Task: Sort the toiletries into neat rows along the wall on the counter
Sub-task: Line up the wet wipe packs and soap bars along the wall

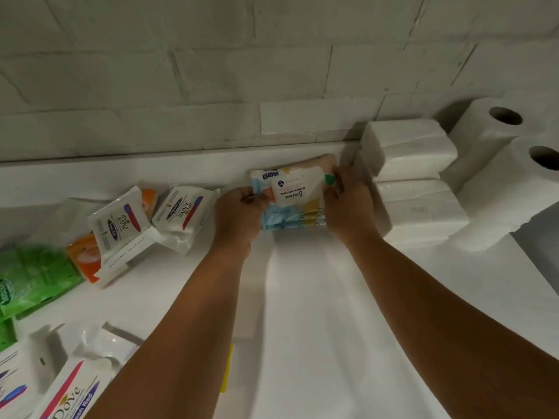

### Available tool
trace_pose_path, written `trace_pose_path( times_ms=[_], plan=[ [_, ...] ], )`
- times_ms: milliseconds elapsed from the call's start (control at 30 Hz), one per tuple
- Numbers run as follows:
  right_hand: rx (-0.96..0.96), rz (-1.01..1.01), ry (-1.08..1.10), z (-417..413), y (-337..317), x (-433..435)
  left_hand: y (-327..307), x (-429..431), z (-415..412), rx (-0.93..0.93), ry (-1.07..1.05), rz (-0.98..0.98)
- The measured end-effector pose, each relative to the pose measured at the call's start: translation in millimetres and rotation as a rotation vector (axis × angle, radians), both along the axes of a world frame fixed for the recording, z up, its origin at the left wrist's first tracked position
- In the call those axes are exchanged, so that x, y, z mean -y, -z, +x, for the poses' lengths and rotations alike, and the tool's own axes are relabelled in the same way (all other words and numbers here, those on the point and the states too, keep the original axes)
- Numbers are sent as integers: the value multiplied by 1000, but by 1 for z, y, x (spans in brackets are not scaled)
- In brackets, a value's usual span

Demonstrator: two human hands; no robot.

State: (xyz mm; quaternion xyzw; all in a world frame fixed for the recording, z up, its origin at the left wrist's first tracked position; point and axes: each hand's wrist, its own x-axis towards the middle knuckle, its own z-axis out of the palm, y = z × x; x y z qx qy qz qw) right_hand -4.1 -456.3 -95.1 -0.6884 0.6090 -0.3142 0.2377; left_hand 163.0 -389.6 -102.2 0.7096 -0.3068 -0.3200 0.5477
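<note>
A pack of wet wipes (292, 186), pastel blue, peach and yellow with a white label, is held near the wall on top of more packs of the same kind (290, 219). My left hand (237, 214) grips its left end. My right hand (348, 204) grips its right end. Left of the hands, two white Dove packs (119, 225) (184, 213) lie tilted on the white counter (317, 328), over orange packs (86, 258). Green packs (30, 279) lie at the far left. More Dove packs (65, 394) sit at the bottom left.
Stacked white napkin packs (408, 152) (420, 213) stand against the painted brick wall (211, 71) just right of my right hand. Two white paper rolls (496, 122) (532, 182) stand further right. A yellow strip (227, 370) lies on the counter by my left forearm.
</note>
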Motion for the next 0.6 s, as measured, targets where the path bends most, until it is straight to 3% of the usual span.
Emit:
trace_pose_path(
  times_ms=[133, 433, 600],
  plan=[
    [4, 46, -6, 6, 17, 3, 1, 13, 2, 197, -14, 28],
    [182, 165, -89, 2, 19, 3, 11, 21, 2, 163, 34, 35],
    [163, 196, -129, 1, 18, 7, 9, 22, -4, 248, 46, 48]
  ],
)
